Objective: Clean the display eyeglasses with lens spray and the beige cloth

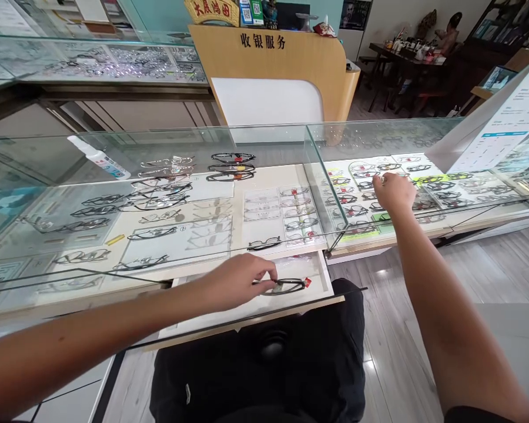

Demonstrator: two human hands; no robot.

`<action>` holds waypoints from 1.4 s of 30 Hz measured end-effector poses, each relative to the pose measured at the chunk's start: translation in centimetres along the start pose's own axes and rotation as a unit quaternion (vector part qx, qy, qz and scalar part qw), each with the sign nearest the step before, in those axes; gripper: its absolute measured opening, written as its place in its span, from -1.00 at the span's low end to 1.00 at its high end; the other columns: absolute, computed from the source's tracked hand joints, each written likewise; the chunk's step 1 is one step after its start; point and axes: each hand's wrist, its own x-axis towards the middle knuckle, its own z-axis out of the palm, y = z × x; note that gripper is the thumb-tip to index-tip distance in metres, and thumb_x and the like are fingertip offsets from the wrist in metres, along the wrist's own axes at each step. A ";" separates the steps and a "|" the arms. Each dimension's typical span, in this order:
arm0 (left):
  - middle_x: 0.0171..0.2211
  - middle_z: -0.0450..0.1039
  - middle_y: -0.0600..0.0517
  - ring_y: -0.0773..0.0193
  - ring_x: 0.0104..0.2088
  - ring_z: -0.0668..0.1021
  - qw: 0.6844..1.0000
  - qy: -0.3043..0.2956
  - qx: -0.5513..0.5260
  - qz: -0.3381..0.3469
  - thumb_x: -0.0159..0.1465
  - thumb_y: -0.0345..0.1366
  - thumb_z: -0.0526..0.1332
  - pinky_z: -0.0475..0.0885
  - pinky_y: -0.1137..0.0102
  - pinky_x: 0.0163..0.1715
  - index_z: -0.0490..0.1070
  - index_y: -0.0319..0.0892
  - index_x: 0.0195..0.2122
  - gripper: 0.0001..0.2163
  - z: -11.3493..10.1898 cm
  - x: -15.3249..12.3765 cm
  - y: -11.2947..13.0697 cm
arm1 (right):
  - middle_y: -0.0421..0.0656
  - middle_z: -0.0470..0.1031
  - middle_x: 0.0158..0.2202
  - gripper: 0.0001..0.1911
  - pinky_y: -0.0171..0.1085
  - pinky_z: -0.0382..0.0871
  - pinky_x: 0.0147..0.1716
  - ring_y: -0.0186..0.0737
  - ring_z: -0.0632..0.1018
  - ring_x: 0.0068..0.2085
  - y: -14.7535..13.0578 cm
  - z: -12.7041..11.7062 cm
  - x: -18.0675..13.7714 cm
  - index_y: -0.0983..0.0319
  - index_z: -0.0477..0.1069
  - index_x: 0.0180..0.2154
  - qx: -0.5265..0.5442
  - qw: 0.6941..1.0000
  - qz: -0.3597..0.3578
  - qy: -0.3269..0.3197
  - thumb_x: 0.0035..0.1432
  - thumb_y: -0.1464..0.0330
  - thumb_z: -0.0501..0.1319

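My left hand [240, 281] is over a pulled-out white drawer [327, 281] in front of my lap. Its thumb and forefinger pinch the near end of a pair of dark-framed eyeglasses [293, 286], which has a small red tag [307, 282] at its far end. Farther right, my right hand [397, 191] is above the glass display counter, over rows of eyeglasses [355, 210]. The fingers of that hand are curled together, and what they hold, if anything, is too small or hidden to make out.
Several eyeglasses [231, 167] and a white spray bottle [99, 158] are on the glass counter at left. A printed sheet [498, 117] stands at right. Behind is a wooden cashier desk [273, 59]. A person [449, 36] is by a far table [405, 56].
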 end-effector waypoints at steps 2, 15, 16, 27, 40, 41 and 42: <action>-0.25 0.60 0.00 0.06 -0.21 0.65 1.000 0.014 0.001 -0.027 0.49 0.01 0.15 0.34 0.29 -0.28 0.65 0.03 -0.10 -0.69 2.6 2.0 -2.0 | 0.22 0.71 -0.14 -0.46 -0.04 0.43 -0.16 0.29 0.69 -0.08 0.0 0.0 0.0 0.26 0.66 -0.07 -0.001 1.000 -0.002 0.000 0.49 0.05 0.02; -0.07 0.61 -0.13 -0.05 0.03 0.59 0.977 0.160 0.125 -0.060 0.54 -0.09 0.10 0.37 0.15 -0.03 0.56 -0.11 -0.14 -0.70 2.3 14.4 -13.0 | 0.24 0.71 -0.09 -0.48 -0.06 0.43 -0.15 0.29 0.68 -0.03 0.2 0.1 0.2 0.27 0.67 -0.02 0.007 1.000 0.002 0.020 0.47 0.06 0.07; -0.10 0.60 -0.13 -0.03 0.01 0.58 0.977 0.161 0.127 -0.060 0.54 -0.08 0.11 0.36 0.17 -0.05 0.56 -0.13 -0.16 -0.69 2.3 14.6 -13.2 | 0.25 0.71 -0.09 -0.47 -0.06 0.43 -0.16 0.29 0.68 -0.04 0.2 0.1 0.1 0.27 0.67 -0.02 0.008 1.000 0.001 0.019 0.47 0.06 0.07; 0.03 0.60 -0.10 0.09 -0.01 0.63 0.979 0.126 0.132 -0.092 0.55 -0.02 0.27 0.59 0.12 0.05 0.57 -0.19 0.05 -0.68 1.6 15.0 -12.7 | 0.22 0.70 -0.15 -0.48 -0.08 0.41 -0.20 0.24 0.67 -0.11 0.2 0.0 0.1 0.26 0.65 -0.13 0.005 1.000 0.006 0.011 0.47 0.04 0.06; -0.38 0.61 0.01 0.13 -0.38 0.61 0.995 -0.065 -0.028 0.073 0.47 0.08 0.19 0.40 0.24 -0.35 0.61 0.03 -0.24 -0.68 -3.7 1.2 -0.7 | 0.22 0.67 -0.16 -0.49 -0.03 0.40 -0.18 0.30 0.65 -0.08 0.5 0.6 0.3 0.26 0.66 -0.08 -0.007 1.000 0.008 0.016 0.45 0.04 0.08; -0.34 0.63 0.01 0.12 -0.34 0.62 0.996 -0.036 0.001 0.086 0.47 0.08 0.19 0.42 0.23 -0.29 0.62 0.03 -0.23 -0.68 -5.7 1.0 -0.9 | 0.22 0.67 -0.16 -0.49 -0.03 0.40 -0.18 0.30 0.65 -0.07 0.5 0.7 0.3 0.25 0.66 -0.08 -0.009 1.000 0.009 0.016 0.45 0.04 0.09; -0.28 0.65 0.00 0.11 -0.30 0.64 0.996 0.008 0.035 0.081 0.46 0.08 0.18 0.44 0.23 -0.23 0.64 0.04 -0.22 -0.67 -7.8 1.2 -1.5 | 0.22 0.68 -0.16 -0.49 -0.03 0.40 -0.18 0.30 0.66 -0.07 0.5 0.7 0.3 0.25 0.66 -0.08 -0.010 1.000 0.009 0.016 0.45 0.04 0.09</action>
